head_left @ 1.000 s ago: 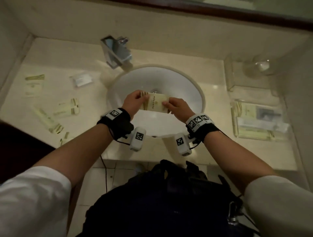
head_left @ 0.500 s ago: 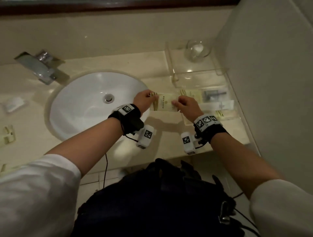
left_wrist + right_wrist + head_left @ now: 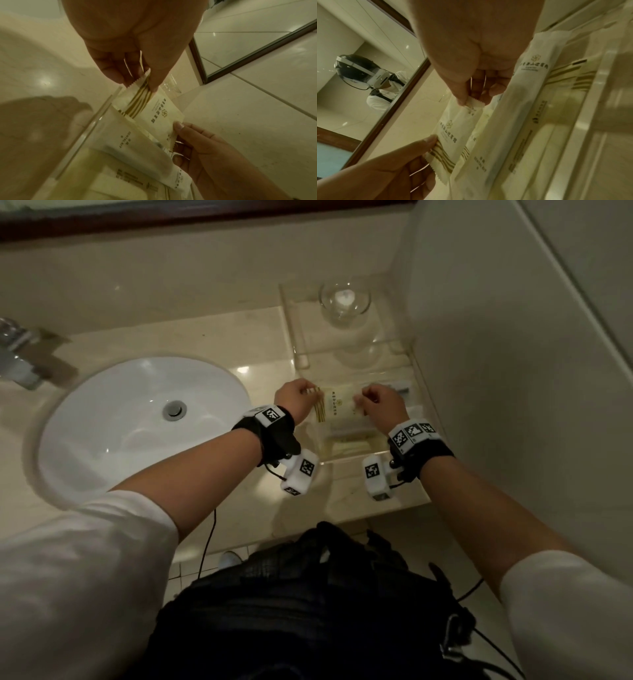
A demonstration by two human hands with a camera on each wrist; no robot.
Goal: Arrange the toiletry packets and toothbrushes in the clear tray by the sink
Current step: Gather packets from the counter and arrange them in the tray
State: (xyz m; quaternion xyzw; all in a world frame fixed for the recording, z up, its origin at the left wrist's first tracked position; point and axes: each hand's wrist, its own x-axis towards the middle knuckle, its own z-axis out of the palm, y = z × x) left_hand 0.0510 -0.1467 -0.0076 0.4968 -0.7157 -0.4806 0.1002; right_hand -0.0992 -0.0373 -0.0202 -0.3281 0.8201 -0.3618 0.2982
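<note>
A cream toiletry packet (image 3: 337, 405) (image 3: 154, 109) (image 3: 453, 128) with gold stripes at one end is stretched between both hands just above the clear tray (image 3: 346, 458). My left hand (image 3: 296, 398) (image 3: 137, 75) pinches the striped end. My right hand (image 3: 378, 404) (image 3: 471, 97) pinches the opposite serrated end. Several longer cream packets (image 3: 130, 146) (image 3: 518, 108) lie in the tray under the held one.
The white basin (image 3: 137, 422) and its tap (image 3: 20, 354) lie to the left on the beige counter. A second clear tray (image 3: 298, 337) with a glass (image 3: 344, 299) stands behind. A wall (image 3: 513, 371) rises close on the right. The mirror (image 3: 368, 67) runs along the back.
Both hands have carried the packet rightward, from over the basin to above the clear tray. The view has swung right with them, and the packets on the left counter have left the frame.
</note>
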